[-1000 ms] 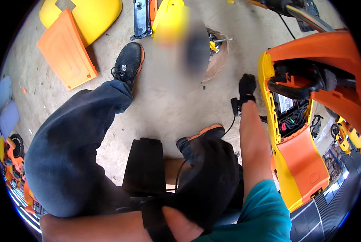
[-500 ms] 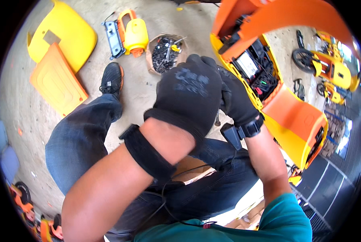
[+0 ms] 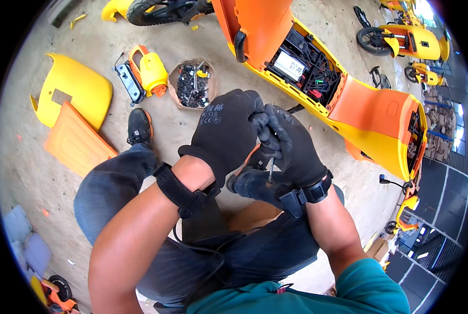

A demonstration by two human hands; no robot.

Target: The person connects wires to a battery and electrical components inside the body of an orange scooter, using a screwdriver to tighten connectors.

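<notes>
Both my hands, in black work gloves, meet above my lap in the middle of the view. My left hand [image 3: 224, 131] is closed, its fingertips pressed together close to the right fingers; what they hold, if anything, is hidden. My right hand [image 3: 295, 144] is curled shut around a thin metal rod [image 3: 271, 171], which sticks out below the fingers and points down towards my knee. The rest of that rod is covered by the glove. Ahead of my hands stands a paper bag [image 3: 213, 89] filled with dark screws and small parts.
At the right stands a yellow and orange motorbike body [image 3: 372, 133], its open bay full of wiring. Left on the concrete floor lie a yellow panel [image 3: 95, 89], an orange panel [image 3: 77, 141] and a yellow housing [image 3: 153, 73]. A wheel [image 3: 158, 11] shows at the top.
The view has shifted, so the bike body shows more fully. My hands have turned, baring the fingers and the thin metal rod under the right hand.
</notes>
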